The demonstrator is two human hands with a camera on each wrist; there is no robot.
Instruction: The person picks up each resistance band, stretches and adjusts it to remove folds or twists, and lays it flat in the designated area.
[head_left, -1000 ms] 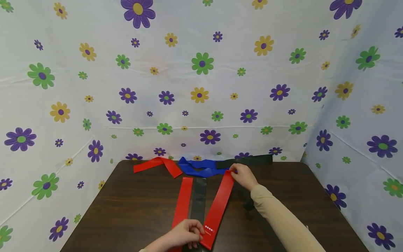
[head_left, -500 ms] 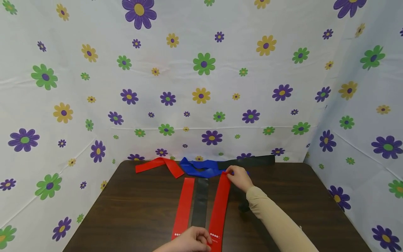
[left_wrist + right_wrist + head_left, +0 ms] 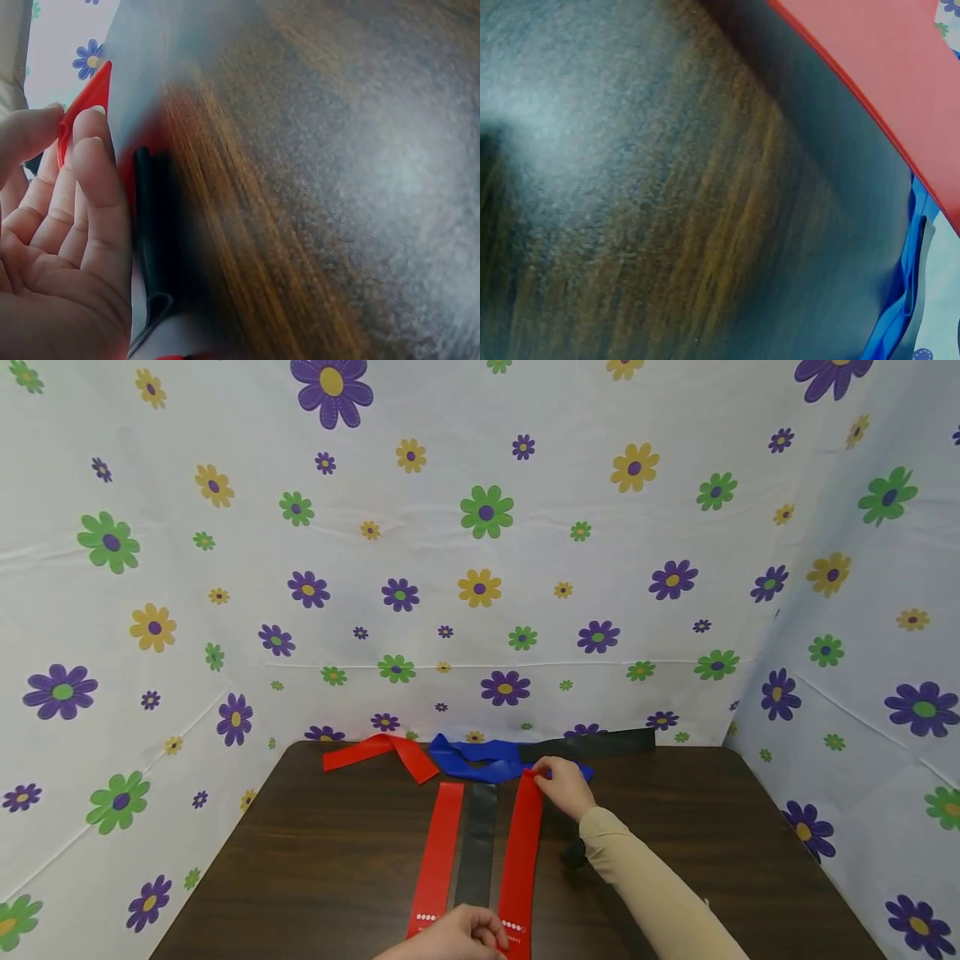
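Note:
In the head view, a long red resistance band [image 3: 520,852] lies stretched lengthwise between both hands, with white dots and print near its close end. My right hand [image 3: 564,787] pinches the band's far end between thumb and fingers. At the near end, my left hand [image 3: 456,935] holds it. The left wrist view gives a closer look: the thumb and fingertips of my left hand [image 3: 71,202] pinch a folded red tip [image 3: 91,94]. To the left lie a flat black band [image 3: 476,843] and another red band [image 3: 437,852]. The right wrist view shows the held band but no fingers.
A crumpled blue band [image 3: 480,770] lies behind the far ends, with a black band [image 3: 607,743] at the back edge. A bent red band [image 3: 382,750] lies at back left. A dark wood table [image 3: 315,860] meets flower-printed cloth walls [image 3: 420,527].
Both hands have shifted the right-hand red band leftward. Formerly slanted, it now runs closer to the black band and nearly alongside it. The other bands keep their places.

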